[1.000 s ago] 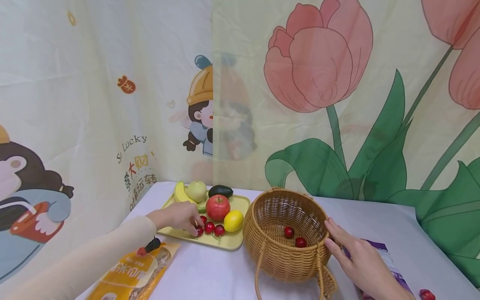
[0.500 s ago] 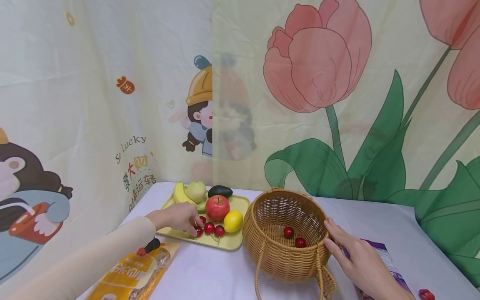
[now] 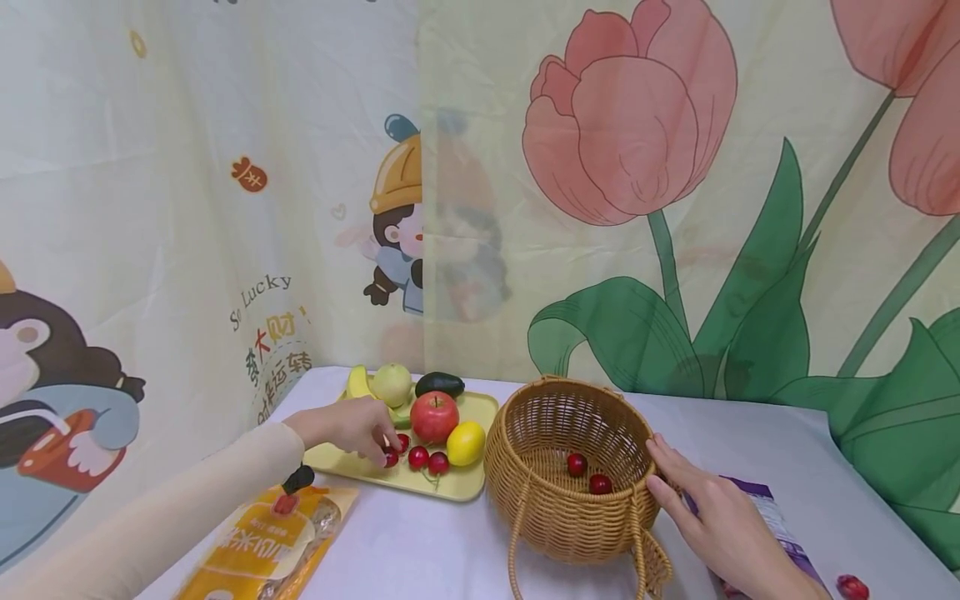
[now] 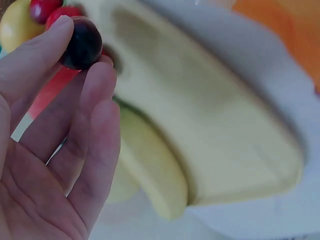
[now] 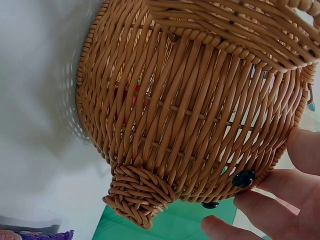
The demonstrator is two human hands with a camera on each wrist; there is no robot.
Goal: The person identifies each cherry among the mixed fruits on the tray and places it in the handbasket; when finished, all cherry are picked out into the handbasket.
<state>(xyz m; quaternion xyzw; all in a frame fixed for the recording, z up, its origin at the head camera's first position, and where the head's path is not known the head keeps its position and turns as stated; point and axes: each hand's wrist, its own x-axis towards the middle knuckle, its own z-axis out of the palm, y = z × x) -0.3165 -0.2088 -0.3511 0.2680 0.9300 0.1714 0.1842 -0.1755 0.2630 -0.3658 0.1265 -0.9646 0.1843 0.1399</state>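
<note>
L hand [image 3: 347,423] grasping: thumb + fingertips pinch a dark red cherry [image 4: 84,44] over near-left part of yellow tray [image 3: 333,460]; can't tell if it's fully off the surface. R hand [image 3: 712,504] not clenched, fingers resting on R side of basket [image 3: 562,525], prob. steadying it. Key relation: basket is R of the pinched cherry, w/ other cherries [image 3: 417,457] + lemon [image 3: 467,443] in btwn; R hand nearer basket, L hand has the fruit. Cherry's round, so no real long axis. 2 loose cherries [image 3: 577,464] already in basket. Materials: basket = woven wicker, ribbed, round-bellied, wide mouth up; tray smooth, shallow, rounded corners, approx. rect.; cherries + apple [image 3: 435,418] glossy, banana [image 3: 358,383] curved, far-left on tray.
</note>
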